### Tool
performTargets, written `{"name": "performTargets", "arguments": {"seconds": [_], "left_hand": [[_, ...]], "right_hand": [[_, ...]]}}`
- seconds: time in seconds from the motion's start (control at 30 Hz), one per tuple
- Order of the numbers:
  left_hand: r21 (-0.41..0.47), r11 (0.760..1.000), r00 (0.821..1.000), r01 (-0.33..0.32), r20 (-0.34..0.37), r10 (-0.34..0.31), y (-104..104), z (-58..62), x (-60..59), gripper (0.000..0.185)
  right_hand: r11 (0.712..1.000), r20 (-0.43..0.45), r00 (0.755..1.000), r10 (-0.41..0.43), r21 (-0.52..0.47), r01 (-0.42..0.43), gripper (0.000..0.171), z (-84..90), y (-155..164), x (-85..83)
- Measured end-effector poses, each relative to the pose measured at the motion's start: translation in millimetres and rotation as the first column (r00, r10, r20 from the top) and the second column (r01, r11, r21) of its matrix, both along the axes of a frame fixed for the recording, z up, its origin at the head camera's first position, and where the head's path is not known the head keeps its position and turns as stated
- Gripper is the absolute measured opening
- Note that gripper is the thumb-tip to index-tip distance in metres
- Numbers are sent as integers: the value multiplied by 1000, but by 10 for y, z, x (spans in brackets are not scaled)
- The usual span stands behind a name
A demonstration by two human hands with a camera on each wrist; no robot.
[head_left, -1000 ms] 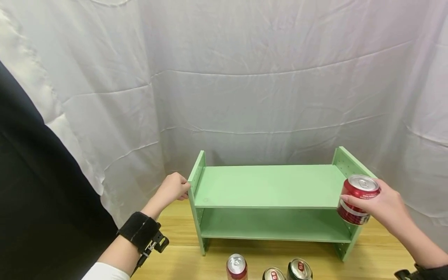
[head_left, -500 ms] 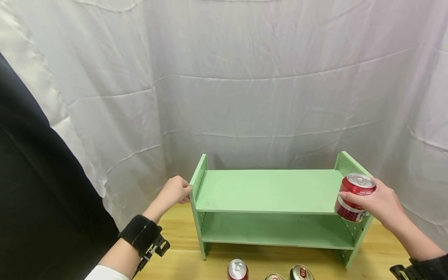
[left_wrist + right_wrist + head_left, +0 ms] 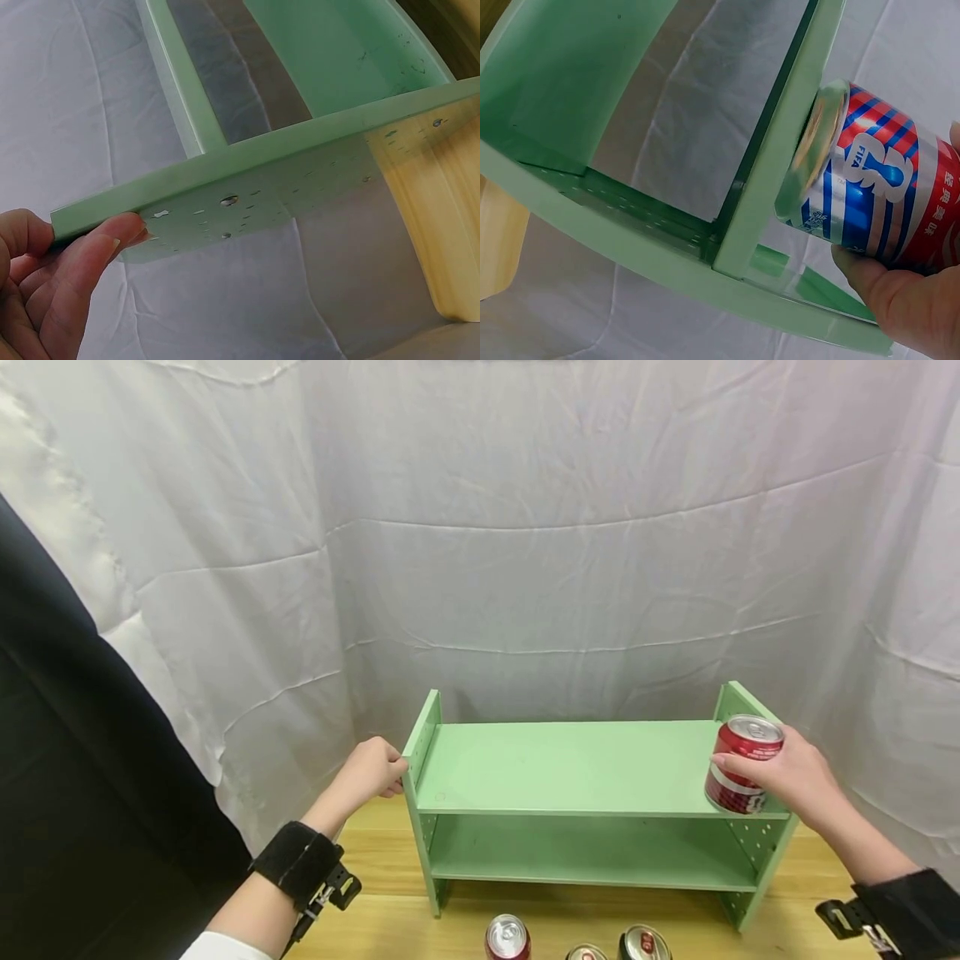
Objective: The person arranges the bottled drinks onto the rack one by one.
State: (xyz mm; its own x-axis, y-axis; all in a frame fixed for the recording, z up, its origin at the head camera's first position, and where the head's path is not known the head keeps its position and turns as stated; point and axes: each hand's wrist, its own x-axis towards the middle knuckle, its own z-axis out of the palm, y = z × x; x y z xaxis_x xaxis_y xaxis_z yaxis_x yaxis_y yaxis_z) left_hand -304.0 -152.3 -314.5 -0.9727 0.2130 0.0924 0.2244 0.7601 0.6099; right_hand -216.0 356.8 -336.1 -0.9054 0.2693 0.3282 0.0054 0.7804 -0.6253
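A light green two-level shelf [image 3: 577, 764] stands on a wooden table [image 3: 382, 893]. My left hand [image 3: 371, 772] grips the top edge of its left side panel; the left wrist view shows my left hand [image 3: 52, 285] with thumb and fingers pinching that panel [image 3: 300, 172]. My right hand [image 3: 795, 777] holds a red can [image 3: 738, 764] upright at the right front corner of the top board. In the right wrist view the can [image 3: 870, 195] has its base against the board [image 3: 780, 150]. I cannot tell whether it rests there.
Three more cans stand on the table in front of the shelf: a red one [image 3: 507, 937], a second one [image 3: 587, 953] cut off by the frame, and a dark one [image 3: 645, 943]. White cloth [image 3: 525, 568] hangs behind; a black curtain [image 3: 75, 777] is at left.
My right hand has carried the red can leftward and down from beside the right side panel onto the top board's right end. My left hand keeps its grip.
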Motion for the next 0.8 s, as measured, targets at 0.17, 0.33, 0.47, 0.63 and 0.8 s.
{"name": "performTargets", "arguments": {"seconds": [0.17,0.33,0.47,0.63,0.8], "left_hand": [[-4,1000,1000,-1,2,1,2,-2,-6,40],[-9,1000,1000,-2,3,2,9,-14,2,40],[1,1000,1000,-1,2,1,8,-14,22,40],[14,1000,1000,8,-3,-8,11,8,20,41],[12,1000,1000,10,-6,-10,1,28,22,41]], "right_hand": [[1000,33,999,-5,-13,5,84,-2,25,-90],[1000,47,999,-20,-8,21,86,-14,46,-160],[999,22,1000,-14,-35,15,86,-23,42,-191],[999,0,1000,-6,-52,6,83,-11,46,-205],[999,0,1000,-8,-53,8,81,-1,29,-209]]}}
